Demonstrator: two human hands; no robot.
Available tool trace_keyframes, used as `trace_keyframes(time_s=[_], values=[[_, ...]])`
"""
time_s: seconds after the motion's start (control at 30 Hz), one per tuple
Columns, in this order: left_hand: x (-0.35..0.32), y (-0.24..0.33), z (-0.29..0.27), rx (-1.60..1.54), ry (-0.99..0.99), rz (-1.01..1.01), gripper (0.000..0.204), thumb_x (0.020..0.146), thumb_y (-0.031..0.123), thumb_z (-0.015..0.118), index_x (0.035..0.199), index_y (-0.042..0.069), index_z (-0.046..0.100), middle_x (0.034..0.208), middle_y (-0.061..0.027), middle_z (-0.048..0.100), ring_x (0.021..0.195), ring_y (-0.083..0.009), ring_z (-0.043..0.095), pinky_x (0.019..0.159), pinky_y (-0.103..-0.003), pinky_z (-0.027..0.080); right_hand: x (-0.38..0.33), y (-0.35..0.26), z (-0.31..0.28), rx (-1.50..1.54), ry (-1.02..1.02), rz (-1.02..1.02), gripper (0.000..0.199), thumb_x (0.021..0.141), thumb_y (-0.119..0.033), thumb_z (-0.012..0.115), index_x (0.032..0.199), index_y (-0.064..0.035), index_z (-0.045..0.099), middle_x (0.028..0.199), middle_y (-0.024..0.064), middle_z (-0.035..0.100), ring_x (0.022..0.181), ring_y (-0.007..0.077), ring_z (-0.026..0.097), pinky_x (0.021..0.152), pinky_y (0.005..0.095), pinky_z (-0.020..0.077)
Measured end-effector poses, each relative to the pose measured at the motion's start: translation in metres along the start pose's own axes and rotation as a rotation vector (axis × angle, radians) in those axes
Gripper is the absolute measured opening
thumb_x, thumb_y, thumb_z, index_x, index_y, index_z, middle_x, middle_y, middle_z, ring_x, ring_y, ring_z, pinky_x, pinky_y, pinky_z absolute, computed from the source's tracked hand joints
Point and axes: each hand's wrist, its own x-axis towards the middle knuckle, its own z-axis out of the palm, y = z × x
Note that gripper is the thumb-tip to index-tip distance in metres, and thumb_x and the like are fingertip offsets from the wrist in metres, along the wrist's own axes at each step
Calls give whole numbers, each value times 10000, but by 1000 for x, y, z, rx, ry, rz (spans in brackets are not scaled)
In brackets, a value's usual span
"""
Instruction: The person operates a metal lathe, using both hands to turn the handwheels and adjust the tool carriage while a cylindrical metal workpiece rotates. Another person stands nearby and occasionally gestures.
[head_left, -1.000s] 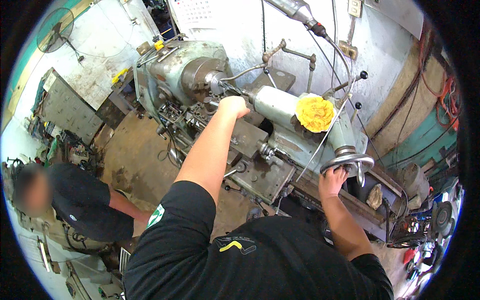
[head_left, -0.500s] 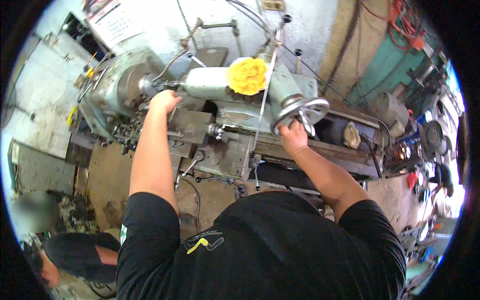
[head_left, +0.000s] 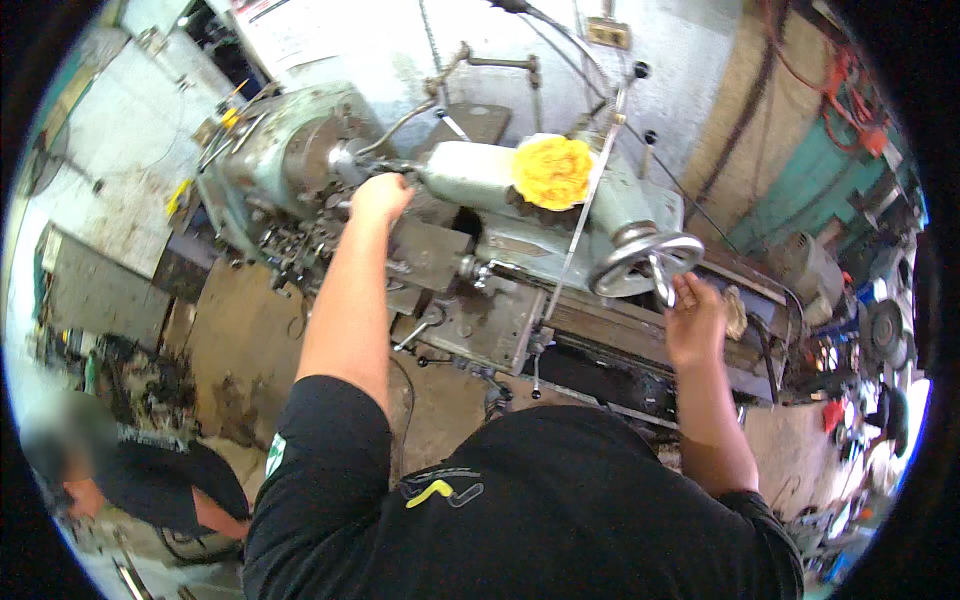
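Note:
A pale green metal lathe stands in front of me. My left hand (head_left: 382, 198) is closed beside the chuck (head_left: 345, 160), near the front end of the tailstock (head_left: 470, 170); whatever its fingers hold is hidden. At the tailstock's right end is a shiny handwheel (head_left: 690, 247) with a crank handle (head_left: 661, 283). My right hand (head_left: 697, 318) is just right of that handle, fingers loosely stretched and slightly apart, their tips close to the wheel's lower rim. Crumpled yellow cloth (head_left: 552, 172) lies on top of the tailstock.
The tool carriage (head_left: 430, 255) with its small levers lies below my left forearm. A long thin rod (head_left: 585, 215) slants across the tailstock. A beige rag (head_left: 735, 315) sits behind my right hand. Another person (head_left: 165, 485) is low at the left.
My right hand has gone from the handwheel's lower left to its right side, and its fingers have loosened. The left hand stays by the chuck. The whole view has shifted.

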Motion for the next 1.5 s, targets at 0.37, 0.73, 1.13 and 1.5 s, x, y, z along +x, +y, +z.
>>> trace_keyframes(time_s=[0.37, 0.73, 1.13, 1.5], values=[[-17, 7, -11, -97, 33, -26, 397, 916, 422, 642, 1176, 141, 748, 1171, -134, 741, 1104, -328, 695, 962, -455, 539, 27, -50, 95, 469, 54, 215, 484, 1073, -198, 464, 1428, 69, 273, 1034, 183, 591, 1005, 288, 616, 952, 495, 515], [-12, 5, -7, -114, 34, -34, 367, 934, 404, 618, 1167, 153, 753, 1193, -117, 738, 1132, -318, 689, 979, -452, 537, 6, -2, 115, 244, 22, -98, 154, 1007, -126, 495, 904, -12, 514, 904, 130, 554, 864, 260, 564, 863, 419, 498], [-16, 7, -11, -106, 28, -44, 372, 931, 403, 620, 1173, 152, 749, 1189, -126, 738, 1126, -315, 691, 973, -451, 537, -13, 22, 123, 209, -48, -231, 76, 981, -77, 574, 968, -31, 515, 923, 81, 576, 813, 207, 566, 769, 397, 503], [-14, 3, -5, -144, 102, -18, 366, 919, 399, 623, 1150, 145, 753, 1135, -135, 747, 1083, -328, 701, 946, -461, 538, -10, 23, 120, 227, -79, -244, 73, 968, -59, 555, 1003, -13, 510, 924, 97, 579, 814, 219, 567, 771, 397, 500]])
